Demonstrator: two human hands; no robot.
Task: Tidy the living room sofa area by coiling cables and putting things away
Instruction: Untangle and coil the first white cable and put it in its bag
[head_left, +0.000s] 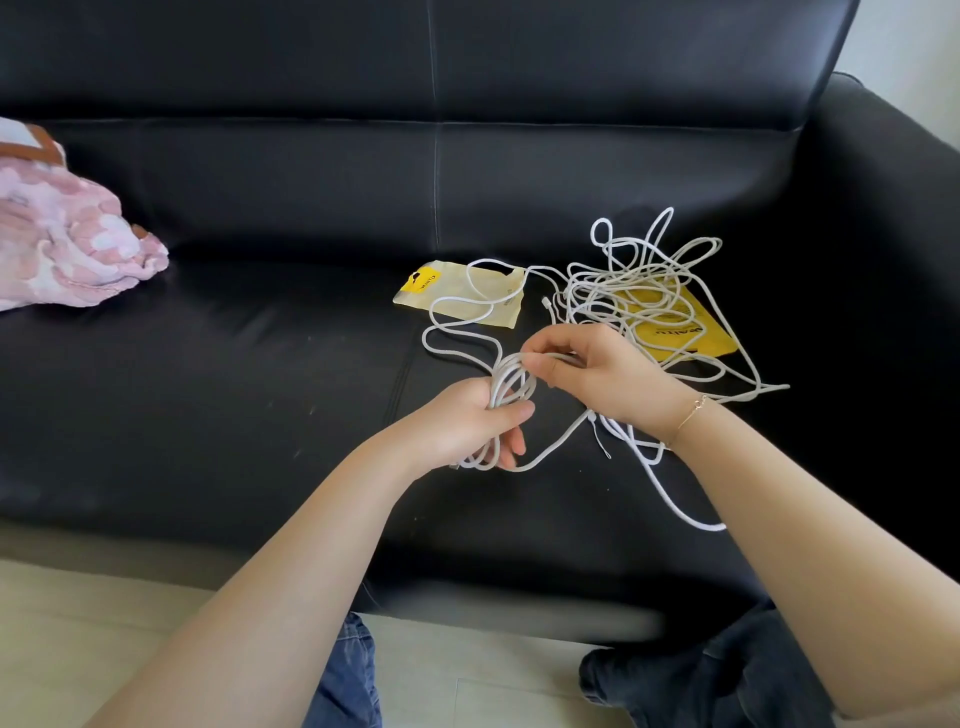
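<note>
I am looking down over a black sofa (260, 364); a white cable (511, 384) is sitting between my two hands, several loops of it already gathered into a small coil; the left hand (467, 421) is gripping that coil, fingers curled round the lower part and the thumb pressing across the strands; the right hand (587, 369) is pinching the top of the same coil between thumb and fingertips, the other fingers bent in close — how many strands it is holding I cannot quite make out. A loose tail is trailing from under the left hand toward the right wrist, which is wearing a thin bracelet (693, 410). Just behind the right hand a tangled heap of white cable (644, 275) is lying partly over a yellow packet (685, 332); a paler packet (462, 296) is lying beside it with one strand looping across. A pink cloth (67, 234) is lying well apart at the far left of the seat.
</note>
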